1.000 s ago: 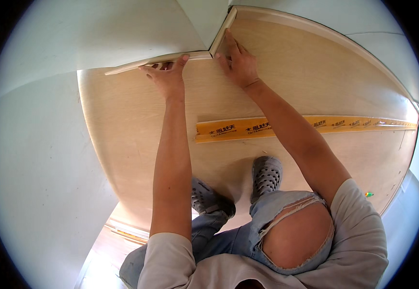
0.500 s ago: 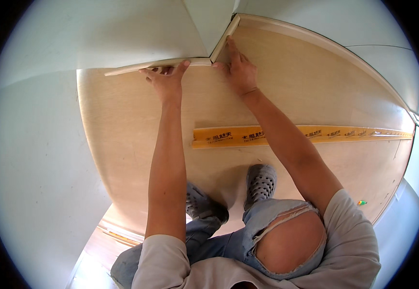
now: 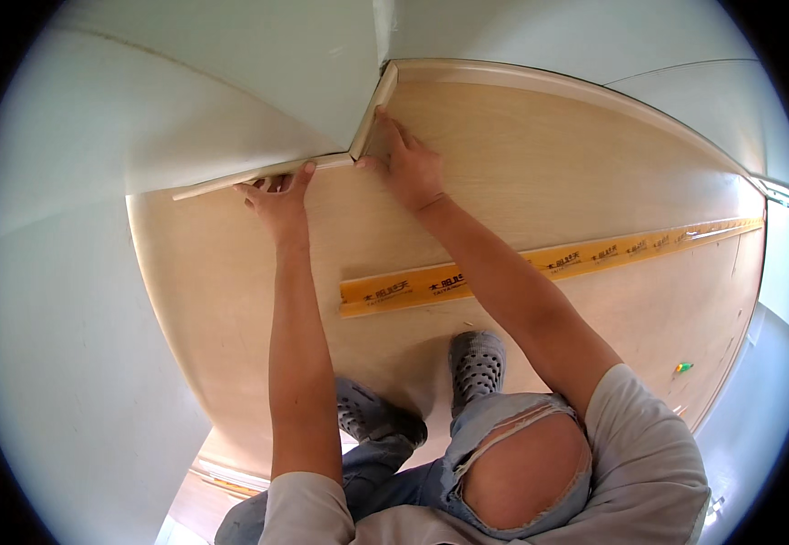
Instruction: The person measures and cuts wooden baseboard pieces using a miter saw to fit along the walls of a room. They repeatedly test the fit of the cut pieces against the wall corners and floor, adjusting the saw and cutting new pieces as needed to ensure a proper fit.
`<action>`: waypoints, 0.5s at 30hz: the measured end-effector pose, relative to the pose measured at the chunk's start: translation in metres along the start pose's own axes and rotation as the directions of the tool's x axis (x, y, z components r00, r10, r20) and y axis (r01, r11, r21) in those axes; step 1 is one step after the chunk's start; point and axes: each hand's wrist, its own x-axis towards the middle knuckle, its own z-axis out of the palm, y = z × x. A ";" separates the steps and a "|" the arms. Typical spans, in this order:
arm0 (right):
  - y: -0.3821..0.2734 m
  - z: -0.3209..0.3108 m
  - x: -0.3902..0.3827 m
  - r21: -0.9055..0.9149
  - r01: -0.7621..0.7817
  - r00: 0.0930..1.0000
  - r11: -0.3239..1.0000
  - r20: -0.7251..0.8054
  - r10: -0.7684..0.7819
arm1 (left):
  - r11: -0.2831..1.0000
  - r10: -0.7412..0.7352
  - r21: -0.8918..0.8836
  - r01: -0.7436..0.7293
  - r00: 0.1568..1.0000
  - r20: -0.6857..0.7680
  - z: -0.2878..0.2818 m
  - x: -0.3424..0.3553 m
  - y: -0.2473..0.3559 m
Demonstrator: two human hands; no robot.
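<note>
Best to press evenly, keeping the left trim strip (image 3: pixel 231 183) and right trim strip (image 3: pixel 382 94) flush to the far wall corner (image 3: pixel 340 127), ends snug. With the left hand (image 3: pixel 278 213), touches the left trim strip, thumb spread wide from fingers; with the right hand (image 3: pixel 410 173), touches the right trim strip, index extended, thumb apart.
</note>
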 end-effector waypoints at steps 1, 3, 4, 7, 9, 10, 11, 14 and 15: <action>0.001 0.000 0.000 -0.011 0.013 1.000 1.000 -0.008 -0.013 | 1.000 0.001 0.017 -0.001 1.000 -0.010 0.001 0.000 -0.001; 0.001 0.000 0.000 -0.002 0.024 1.000 1.000 -0.016 -0.024 | 0.999 0.001 0.052 0.000 0.999 -0.033 0.002 -0.001 0.000; 0.001 0.000 0.000 0.003 0.031 0.999 1.000 -0.019 -0.031 | 0.998 0.000 0.067 0.001 1.000 -0.025 0.002 -0.002 0.002; 0.000 -0.001 0.000 0.014 0.020 1.000 1.000 -0.007 -0.020 | 0.994 -0.003 0.108 0.006 1.000 -0.021 0.001 -0.005 0.008; -0.001 -0.002 0.000 0.026 0.022 1.000 0.999 -0.005 -0.022 | 0.992 -0.006 0.128 0.010 0.999 -0.036 0.002 -0.006 0.010; -0.001 -0.003 0.000 0.031 0.022 1.000 0.999 -0.005 -0.022 | 0.994 0.009 0.113 -0.006 0.999 -0.031 0.002 -0.006 0.010; -0.001 -0.003 -0.001 0.029 0.026 1.000 0.999 -0.015 -0.025 | 0.995 0.024 0.097 -0.021 0.999 -0.027 0.002 -0.006 0.009; -0.002 -0.001 -0.002 0.016 0.033 0.999 0.999 -0.024 -0.032 | 0.998 0.057 0.001 -0.057 0.998 -0.016 0.000 -0.004 0.002; -0.001 0.001 -0.003 0.002 0.028 1.000 1.000 -0.015 -0.028 | 0.997 0.066 -0.038 -0.067 0.998 -0.011 0.000 -0.004 0.005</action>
